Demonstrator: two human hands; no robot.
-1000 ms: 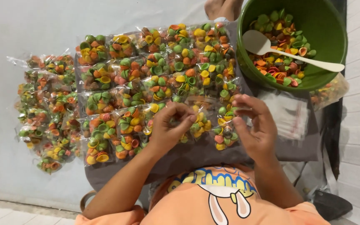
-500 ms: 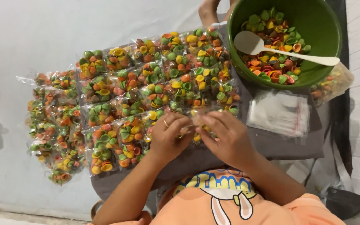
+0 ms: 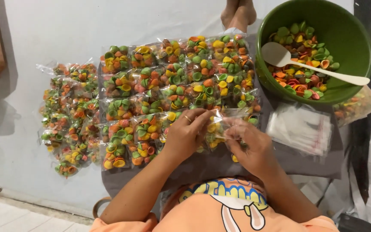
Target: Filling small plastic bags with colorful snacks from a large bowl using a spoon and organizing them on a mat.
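At far left of the frame, a loose heap of filled clear packets (image 3: 67, 118) is seen on the pale floor, each holding orange, green and yellow shell-shaped crackers. Left of centre to centre, rows of flat packets (image 3: 172, 81) are laid edge to edge on a grey cloth (image 3: 202, 165).

At lower centre, the left hand (image 3: 185, 135) is closed in a pinch on 1 small packet (image 3: 217, 129); a ring is worn on 1 finger. Just right of it, the right hand (image 3: 250, 144) is curled shut on the same packet's other end, so that the packet is held between the 2 hands, just above the front row.

Right of centre, a stack of empty clear bags (image 3: 301, 129) lies on the cloth. At upper right, a green bowl (image 3: 353, 30) of loose crackers is placed, with 1 white spoon (image 3: 318, 68) resting across it.

Risks judged: whether the mouth is sealed cannot be told, so crackers may be spilt onto the cloth if it gapes; the brittle shells may be crushed by a tight pinch; the front row may be disturbed by a wrist; the spoon may be tipped if the bowl is knocked.
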